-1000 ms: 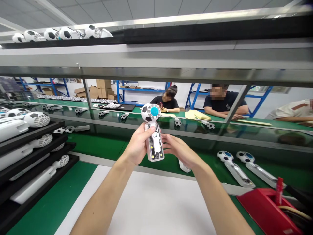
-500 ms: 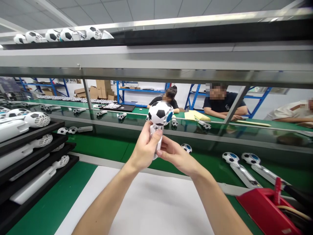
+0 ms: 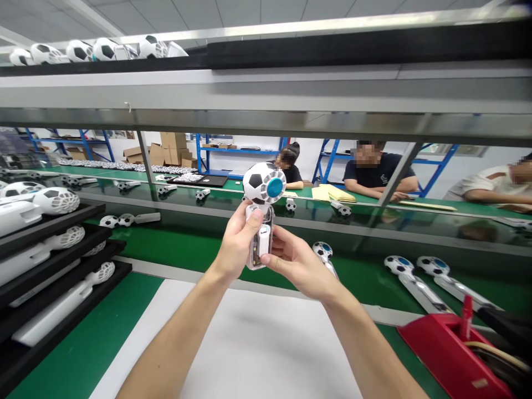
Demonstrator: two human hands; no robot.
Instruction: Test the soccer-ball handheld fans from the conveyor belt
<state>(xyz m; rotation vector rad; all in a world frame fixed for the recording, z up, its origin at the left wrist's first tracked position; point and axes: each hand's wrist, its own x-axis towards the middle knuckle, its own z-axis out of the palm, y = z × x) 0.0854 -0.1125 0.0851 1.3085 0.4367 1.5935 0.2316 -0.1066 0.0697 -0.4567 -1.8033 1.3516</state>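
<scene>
Green workbench, both hands' fingers wrapped tight around football fan

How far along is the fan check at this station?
Done, apparently: three football-head fans lie on the green belt to the right. In hand: one fan held upright over the white mat, left hand around its clear handle, right hand at its lower end. Left: white fans in the black trays on the left, if those are the queue.

both hands raised, fingers curled, arms outstretched
</scene>
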